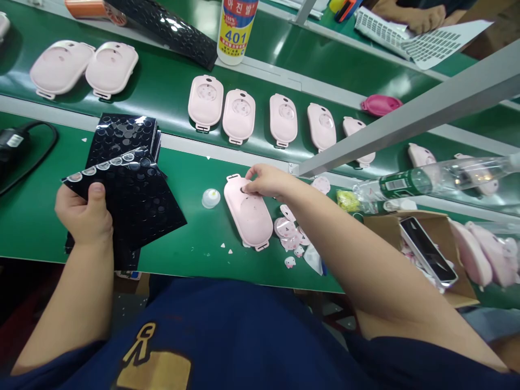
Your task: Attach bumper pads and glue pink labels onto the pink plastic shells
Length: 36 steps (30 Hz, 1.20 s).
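My left hand (87, 216) is closed on a black sheet of round stickers (138, 189), thumb on top, its near corner lifted. Under it and behind lies a stack of similar black sheets (117, 138). On the green bench a pale pink plastic case (255, 219) lies flat. At the case's far end, the fingertips of my right hand (262, 181) are pinched together over a small black round sticker, partly hidden by them. A small translucent cap-like piece (210, 198) stands left of the case. Round pink printed stickers (285, 228) are piled to its right.
Several pink cases (239, 116) stand along the green conveyor belt behind the bench. A glue bottle marked 401 (236, 32) stands at the back. A grey metal post (390, 103) slants across the right, above a clear plastic bottle (430, 179) and a cardboard box (384, 230) with a phone. Another person's hands (422, 19) are across the belt.
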Each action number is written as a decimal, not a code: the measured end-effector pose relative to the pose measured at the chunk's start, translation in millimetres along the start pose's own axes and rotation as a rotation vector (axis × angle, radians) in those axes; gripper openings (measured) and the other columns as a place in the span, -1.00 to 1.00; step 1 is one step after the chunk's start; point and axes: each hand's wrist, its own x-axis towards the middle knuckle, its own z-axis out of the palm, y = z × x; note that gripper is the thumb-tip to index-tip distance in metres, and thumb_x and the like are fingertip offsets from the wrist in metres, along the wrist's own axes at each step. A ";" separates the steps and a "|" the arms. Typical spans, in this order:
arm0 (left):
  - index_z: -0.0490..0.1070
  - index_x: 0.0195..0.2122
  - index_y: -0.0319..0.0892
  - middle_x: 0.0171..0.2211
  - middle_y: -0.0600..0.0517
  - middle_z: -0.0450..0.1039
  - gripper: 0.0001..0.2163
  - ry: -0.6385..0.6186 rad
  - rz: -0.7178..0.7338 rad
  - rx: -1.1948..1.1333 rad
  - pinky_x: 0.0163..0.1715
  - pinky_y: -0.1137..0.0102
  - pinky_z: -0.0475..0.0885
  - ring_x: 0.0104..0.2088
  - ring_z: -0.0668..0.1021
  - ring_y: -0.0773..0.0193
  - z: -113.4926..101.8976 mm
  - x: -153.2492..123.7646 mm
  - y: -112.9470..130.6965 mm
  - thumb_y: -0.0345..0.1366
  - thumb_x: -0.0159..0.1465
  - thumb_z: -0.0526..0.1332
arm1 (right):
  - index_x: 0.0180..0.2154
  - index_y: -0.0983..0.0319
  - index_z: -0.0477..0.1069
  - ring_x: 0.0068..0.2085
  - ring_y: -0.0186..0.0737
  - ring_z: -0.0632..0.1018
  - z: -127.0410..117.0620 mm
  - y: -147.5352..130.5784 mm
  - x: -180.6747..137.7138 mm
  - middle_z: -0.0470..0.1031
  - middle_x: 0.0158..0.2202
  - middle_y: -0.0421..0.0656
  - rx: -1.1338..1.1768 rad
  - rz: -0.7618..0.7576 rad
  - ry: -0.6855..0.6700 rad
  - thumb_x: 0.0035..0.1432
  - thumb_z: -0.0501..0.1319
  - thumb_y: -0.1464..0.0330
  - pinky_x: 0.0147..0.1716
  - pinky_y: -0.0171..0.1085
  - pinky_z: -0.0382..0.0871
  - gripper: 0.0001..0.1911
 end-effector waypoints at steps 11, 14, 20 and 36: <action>0.52 -0.22 -0.31 -0.30 -0.08 0.53 -0.45 0.021 -0.024 0.037 -0.04 0.08 0.47 -0.24 0.58 0.09 -2.7 -1.2 -0.9 0.12 0.00 0.39 | -0.18 0.15 0.42 -0.33 -0.25 0.46 -5.2 21.2 -14.9 0.48 -0.26 -0.17 0.035 -0.222 0.263 0.19 0.26 0.30 -0.32 -0.25 0.37 -0.85; 0.50 -0.22 -0.27 -0.30 -0.05 0.52 -0.47 0.017 -0.025 0.051 -0.03 0.06 0.47 -0.24 0.58 0.08 -2.0 -0.9 -0.3 0.12 0.01 0.37 | -0.09 0.18 0.48 -0.01 -0.06 0.51 17.7 40.2 -35.5 0.51 -0.01 -0.05 -0.230 -0.470 0.316 0.23 0.17 0.34 0.01 -0.07 0.39 -0.78; 0.50 -0.23 -0.28 -0.31 -0.03 0.50 -0.52 0.014 -0.028 0.046 -0.02 0.06 0.47 -0.25 0.57 0.10 -1.4 -0.8 0.4 0.05 0.01 0.37 | 0.24 0.21 0.33 0.26 0.11 0.36 64.6 61.8 -52.6 0.28 0.33 0.05 -0.548 -0.543 0.492 0.32 0.14 0.19 0.21 0.06 0.26 -0.49; 0.46 -0.27 -0.28 -0.32 -0.05 0.46 -0.56 0.024 -0.100 0.023 -0.02 0.03 0.46 -0.27 0.54 0.12 -2.2 -0.9 10.1 -0.03 -0.05 0.37 | 0.34 0.10 0.20 0.34 0.26 0.26 69.4 58.2 -69.7 0.04 0.45 0.09 -0.543 -0.425 0.515 0.20 0.21 -0.07 0.23 0.23 0.15 -0.23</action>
